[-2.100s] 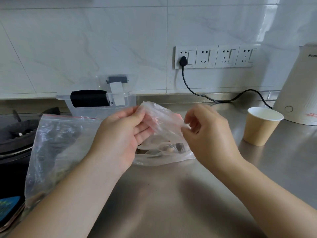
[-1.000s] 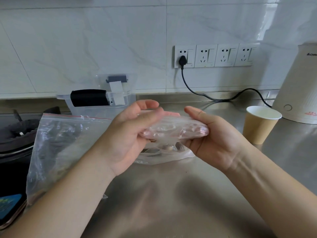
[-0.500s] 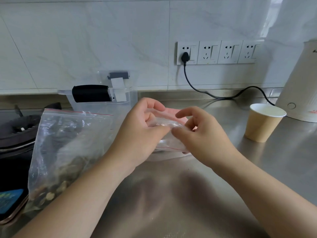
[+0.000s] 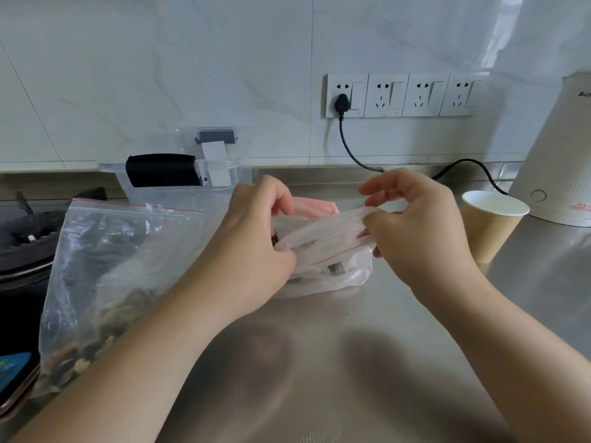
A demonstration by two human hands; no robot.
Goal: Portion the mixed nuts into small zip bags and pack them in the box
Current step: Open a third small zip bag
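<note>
A small clear zip bag (image 4: 326, 238) with a red line along its top is stretched between my two hands above the steel counter. My left hand (image 4: 256, 241) pinches its left end and my right hand (image 4: 412, 228) pinches its right end. Under it lies a clear plastic bag (image 4: 339, 279) holding more small bags. A large zip bag of mixed nuts (image 4: 105, 282) leans at the left, nuts heaped at its bottom. Behind it stands the clear plastic box (image 4: 179, 187) with a black handle.
A brown paper cup (image 4: 489, 225) stands to the right, next to a white kettle (image 4: 563, 155) whose black cord runs to the wall sockets (image 4: 403, 94). A gas stove (image 4: 22, 241) and a phone (image 4: 12, 372) sit at the left edge.
The small bag was flattened between my palms, then held close at its top. Now my hands have drawn apart, stretching its zip edge sideways.
</note>
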